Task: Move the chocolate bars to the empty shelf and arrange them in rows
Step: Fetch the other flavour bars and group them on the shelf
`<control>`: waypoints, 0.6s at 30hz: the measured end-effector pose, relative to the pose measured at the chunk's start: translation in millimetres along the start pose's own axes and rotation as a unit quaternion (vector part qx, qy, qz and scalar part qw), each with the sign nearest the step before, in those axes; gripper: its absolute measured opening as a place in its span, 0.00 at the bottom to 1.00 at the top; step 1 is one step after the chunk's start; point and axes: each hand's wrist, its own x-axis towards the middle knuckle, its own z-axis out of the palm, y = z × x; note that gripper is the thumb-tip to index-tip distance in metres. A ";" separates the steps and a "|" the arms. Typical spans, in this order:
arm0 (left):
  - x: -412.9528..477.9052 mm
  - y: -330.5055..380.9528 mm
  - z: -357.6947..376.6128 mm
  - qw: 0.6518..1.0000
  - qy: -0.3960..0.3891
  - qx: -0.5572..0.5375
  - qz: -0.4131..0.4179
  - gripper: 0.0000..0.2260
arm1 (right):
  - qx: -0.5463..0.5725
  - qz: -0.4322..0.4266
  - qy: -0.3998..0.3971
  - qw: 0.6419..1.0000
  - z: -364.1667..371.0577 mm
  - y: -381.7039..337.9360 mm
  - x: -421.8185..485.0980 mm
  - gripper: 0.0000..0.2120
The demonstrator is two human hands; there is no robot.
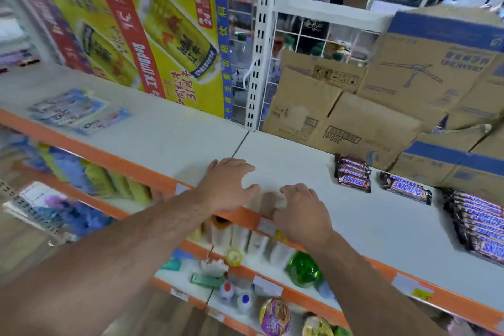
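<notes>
White shelf [286, 161] lies under my fingers. My left hand [227, 185] is palm down with fingers spread and relaxed, holding nothing. My right hand [301, 213] beside it has its fingers loosely bent at the shelf's front, also empty. Motion blur keeps me from telling whether either hand touches the surface.

To the right of my hands, well apart from them, a short stack of Snickers bars [353, 174] lies flat. A single Snickers bar [405, 191] lies just beside it, and a long row of Snickers bars [477, 226] runs along the frame's right edge. Brown cardboard boxes [341, 117] stand behind the bars at the shelf's back.

An orange edge strip [109, 157] fronts the shelf. Further left, a yellow Red Bull carton [169, 43] leans at the back. On a lower shelf I can see a green bottle [302, 270].
</notes>
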 end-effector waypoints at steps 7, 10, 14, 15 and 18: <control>-60.9 -113.3 -49.1 0.999 0.023 0.003 -0.024 0.28 | -0.009 -0.035 -0.014 0.999 26.7 -135.2 2.9 0.24; -84.3 -168.3 -78.0 0.998 0.049 0.006 -0.038 0.26 | 0.007 -0.054 -0.011 0.998 37.3 -198.1 9.3 0.25; -108.5 -230.3 -108.8 0.996 0.058 0.007 -0.064 0.26 | 0.030 -0.049 -0.053 0.997 42.5 -268.0 17.0 0.32; -112.6 -244.5 -114.1 0.996 0.058 0.004 -0.070 0.27 | 0.027 -0.055 -0.056 0.997 44.8 -282.6 19.7 0.31; -118.2 -282.7 -125.6 0.994 0.062 -0.014 -0.094 0.28 | 0.005 -0.083 -0.043 0.996 55.3 -319.8 36.0 0.22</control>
